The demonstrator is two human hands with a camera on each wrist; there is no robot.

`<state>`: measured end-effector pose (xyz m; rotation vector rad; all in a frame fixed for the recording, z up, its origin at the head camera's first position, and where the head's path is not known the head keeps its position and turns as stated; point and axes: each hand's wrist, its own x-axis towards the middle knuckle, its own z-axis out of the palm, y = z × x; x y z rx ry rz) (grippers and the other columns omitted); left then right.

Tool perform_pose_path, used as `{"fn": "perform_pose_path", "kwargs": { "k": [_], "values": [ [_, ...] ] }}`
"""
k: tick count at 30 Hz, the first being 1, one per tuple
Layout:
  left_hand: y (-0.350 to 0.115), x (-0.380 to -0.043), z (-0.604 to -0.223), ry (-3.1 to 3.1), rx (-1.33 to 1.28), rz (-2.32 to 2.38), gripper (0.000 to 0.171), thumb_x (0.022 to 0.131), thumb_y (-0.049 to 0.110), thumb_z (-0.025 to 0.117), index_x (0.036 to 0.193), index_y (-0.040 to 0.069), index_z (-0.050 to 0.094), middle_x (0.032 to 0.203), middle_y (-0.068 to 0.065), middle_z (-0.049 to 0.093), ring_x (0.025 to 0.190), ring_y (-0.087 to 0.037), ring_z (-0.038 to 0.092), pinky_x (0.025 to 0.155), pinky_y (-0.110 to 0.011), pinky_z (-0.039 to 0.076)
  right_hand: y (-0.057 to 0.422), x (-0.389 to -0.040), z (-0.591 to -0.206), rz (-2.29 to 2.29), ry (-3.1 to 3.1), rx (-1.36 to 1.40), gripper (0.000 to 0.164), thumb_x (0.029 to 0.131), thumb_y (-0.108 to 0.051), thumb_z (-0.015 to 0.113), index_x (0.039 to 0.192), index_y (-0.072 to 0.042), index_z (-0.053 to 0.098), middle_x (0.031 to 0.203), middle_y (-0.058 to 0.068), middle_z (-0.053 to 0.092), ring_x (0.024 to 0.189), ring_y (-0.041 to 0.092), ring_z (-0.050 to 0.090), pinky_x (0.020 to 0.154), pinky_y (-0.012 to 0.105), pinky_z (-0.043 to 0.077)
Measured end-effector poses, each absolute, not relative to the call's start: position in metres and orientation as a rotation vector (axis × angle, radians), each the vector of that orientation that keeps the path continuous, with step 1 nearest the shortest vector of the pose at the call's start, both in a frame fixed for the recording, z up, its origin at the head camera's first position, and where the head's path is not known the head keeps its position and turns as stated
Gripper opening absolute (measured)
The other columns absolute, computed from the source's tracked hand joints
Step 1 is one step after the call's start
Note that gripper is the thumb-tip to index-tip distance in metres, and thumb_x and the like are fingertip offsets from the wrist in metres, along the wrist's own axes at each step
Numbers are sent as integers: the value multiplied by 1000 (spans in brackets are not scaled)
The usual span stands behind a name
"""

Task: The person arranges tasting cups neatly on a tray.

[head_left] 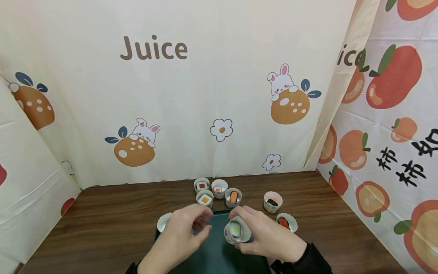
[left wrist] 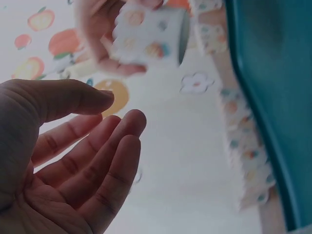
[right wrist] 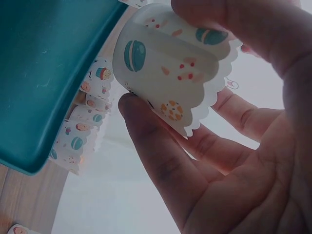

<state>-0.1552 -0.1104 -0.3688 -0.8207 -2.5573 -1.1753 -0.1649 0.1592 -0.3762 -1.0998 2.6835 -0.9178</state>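
In the head view my right hand [head_left: 268, 234] holds a paper baking cup [head_left: 230, 236] with a pale green and white piece inside, above the green tray [head_left: 219, 258]. The right wrist view shows the cup's printed side [right wrist: 161, 68] and scalloped rim, gripped between thumb and fingers. My left hand [head_left: 181, 234] hovers over the tray's left part, fingers loosely bent and holding nothing. In the left wrist view its thumb and fingers [left wrist: 97, 180] stand apart, with the held cup beyond them. Another paper cup [head_left: 163, 222] is partly hidden behind the left hand.
Behind the tray several paper cups with small sushi-like pieces stand together, among them one with a yellow-and-white piece [head_left: 205, 199] and one with an orange piece [head_left: 233, 197]. To the right are a cup with a dark piece [head_left: 272, 201] and a tilted one [head_left: 287, 222]. A printed curtain [head_left: 191, 95] hangs behind the wooden table [head_left: 119, 213].
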Motion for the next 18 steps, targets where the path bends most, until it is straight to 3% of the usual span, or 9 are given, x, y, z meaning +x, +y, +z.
{"fn": "perform_pose_path", "kwargs": {
  "k": [7,12,18],
  "values": [
    [-137,-158,-348,-2554,-645,-1080,31,86,0,87,104,23,75,98,10,74,80,5,66,71,-19,60,153,-167,-379,-872,2683,-1047,45,100,-29,77,139,-23,54,134,-5,59,112,8,61,94,26,57],
    [-157,-159,-339,-2478,-587,-997,33,84,-1,88,104,22,76,96,11,75,80,3,68,70,-20,61,144,-170,-382,-862,2673,-1024,42,102,-30,75,138,-23,54,136,-3,55,115,9,60,96,26,56],
    [-176,-161,-332,-2405,-538,-930,36,83,-1,89,107,22,76,95,11,76,80,2,68,65,-20,59,126,-183,-385,-807,2751,-1074,46,95,-24,83,134,-21,59,124,1,58,106,10,63,91,23,58]
  ]
}}
